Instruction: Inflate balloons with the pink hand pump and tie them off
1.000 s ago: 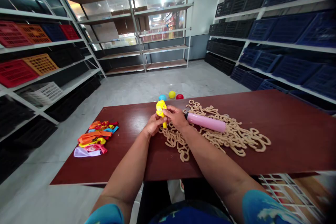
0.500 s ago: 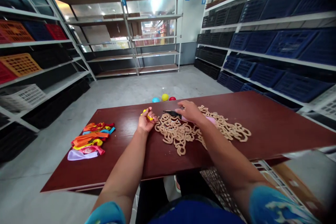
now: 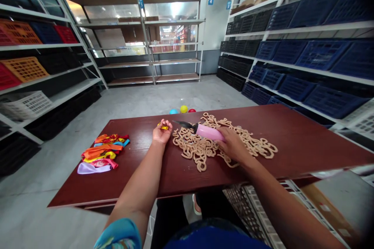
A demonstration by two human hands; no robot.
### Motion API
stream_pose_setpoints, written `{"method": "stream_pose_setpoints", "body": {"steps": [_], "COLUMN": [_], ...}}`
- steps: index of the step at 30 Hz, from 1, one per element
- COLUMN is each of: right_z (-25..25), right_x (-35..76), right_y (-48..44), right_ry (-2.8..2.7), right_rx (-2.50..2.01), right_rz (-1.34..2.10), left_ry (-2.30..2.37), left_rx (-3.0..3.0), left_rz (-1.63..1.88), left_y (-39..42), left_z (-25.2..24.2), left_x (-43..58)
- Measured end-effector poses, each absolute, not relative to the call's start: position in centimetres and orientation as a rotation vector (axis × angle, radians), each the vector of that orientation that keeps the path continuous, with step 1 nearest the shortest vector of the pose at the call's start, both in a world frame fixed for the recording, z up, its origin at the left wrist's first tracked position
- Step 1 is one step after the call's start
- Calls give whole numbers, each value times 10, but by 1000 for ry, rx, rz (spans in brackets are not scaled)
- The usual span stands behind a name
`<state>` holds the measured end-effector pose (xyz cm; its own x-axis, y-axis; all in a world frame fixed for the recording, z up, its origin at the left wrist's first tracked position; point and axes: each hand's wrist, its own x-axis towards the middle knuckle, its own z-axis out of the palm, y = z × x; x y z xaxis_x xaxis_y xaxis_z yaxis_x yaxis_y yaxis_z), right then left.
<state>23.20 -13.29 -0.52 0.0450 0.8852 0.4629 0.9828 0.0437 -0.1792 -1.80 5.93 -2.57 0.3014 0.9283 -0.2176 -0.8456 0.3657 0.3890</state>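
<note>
My left hand (image 3: 162, 132), palm up with fingers curled, holds a yellow balloon (image 3: 163, 127) that looks uninflated. My right hand (image 3: 231, 143) is closed around the rear of a pink balloon pump (image 3: 209, 132). Its black nozzle points left, toward my left hand, with a gap between them. Below the pump, a tangled heap of beige, curled, rope-like pieces (image 3: 195, 148) spreads over the dark red table (image 3: 140, 163). At the table's left lies a pile of flat balloons (image 3: 102, 152) in orange, yellow, red, blue and lilac.
Beyond the far table edge, blue (image 3: 173, 111), yellow (image 3: 184, 108) and red (image 3: 192, 110) balls or balloons show. Shelves with blue crates (image 3: 318, 51) line the right; shelves with orange crates (image 3: 25, 71) stand left. A cardboard box (image 3: 325, 202) sits low at the right.
My right hand has moved from the pump's front back to its pink body and grasped it. The pump now lies in clear sight, nozzle nearer my left hand, which still holds the yellow balloon.
</note>
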Motion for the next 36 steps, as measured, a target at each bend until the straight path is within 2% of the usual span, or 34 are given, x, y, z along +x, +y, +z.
{"method": "stream_pose_setpoints", "body": {"steps": [3,22,36], "right_z": [-3,-5,17], "right_x": [221,203,157], "right_y": [-139,-128,-76], "right_ry": [-1941,-1923,-2082], "right_rx": [-1783,-1888,-1780], "right_rz": [-275,-337,-319], "left_ry": [446,388,357], "left_rx": [225,409,319], "left_rz": [1222,1244,1402], "left_y": [61,53,62], "left_z": [-26,-26,-7], "left_x": [-18,-8,-40]}}
